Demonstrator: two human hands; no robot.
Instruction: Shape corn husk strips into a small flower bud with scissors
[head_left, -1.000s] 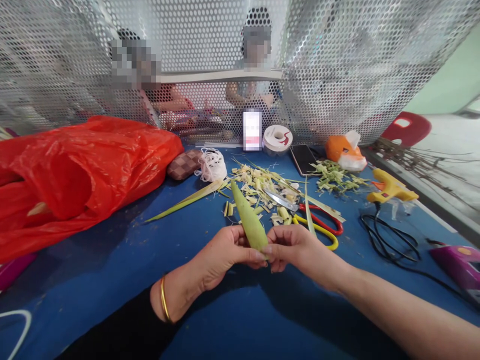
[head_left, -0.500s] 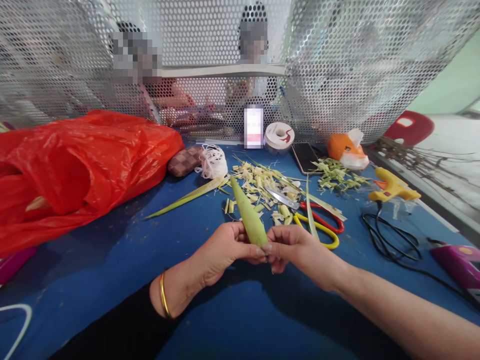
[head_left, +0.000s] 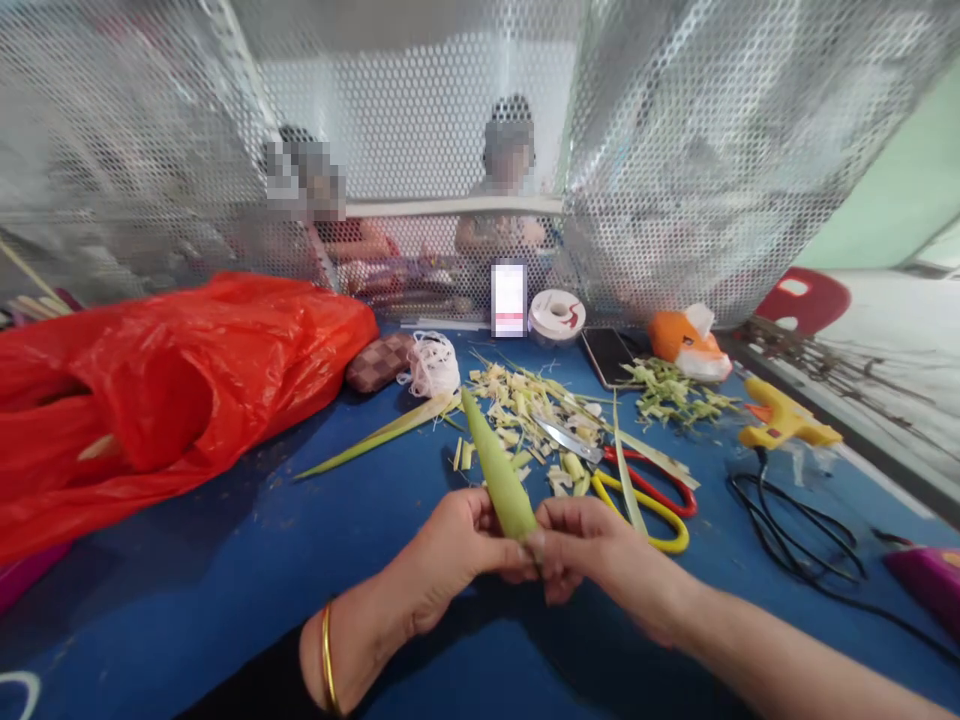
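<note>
A pale green, pointed leaf piece point(head_left: 498, 475) stands tilted between my hands, its tip leaning away and to the left. My left hand point(head_left: 472, 535) is closed around its lower left side, thumb across the front. At its base, my right hand point(head_left: 589, 555) pinches the bottom end; the fingertips of both hands nearly meet there. Just beyond lie scissors point(head_left: 643, 500) with one red and one yellow handle, a narrow leaf strip across them. Leaf scraps point(head_left: 517, 400) are heaped behind the held piece. A long leaf point(head_left: 375, 440) lies to the left.
A red plastic bag point(head_left: 187, 380) covers the left side. Behind are white string point(head_left: 433, 365), a tape roll point(head_left: 556, 315), a lit screen point(head_left: 509, 300), a phone point(head_left: 607, 355) and a fox-shaped tissue pack point(head_left: 686, 345). A yellow glue gun point(head_left: 787, 415) with black cord lies right. Two people sit beyond the perforated screen.
The camera view has tipped up, so everything appears lower. Both hands keep their grip on the leaf piece, with hardly any shift between them.
</note>
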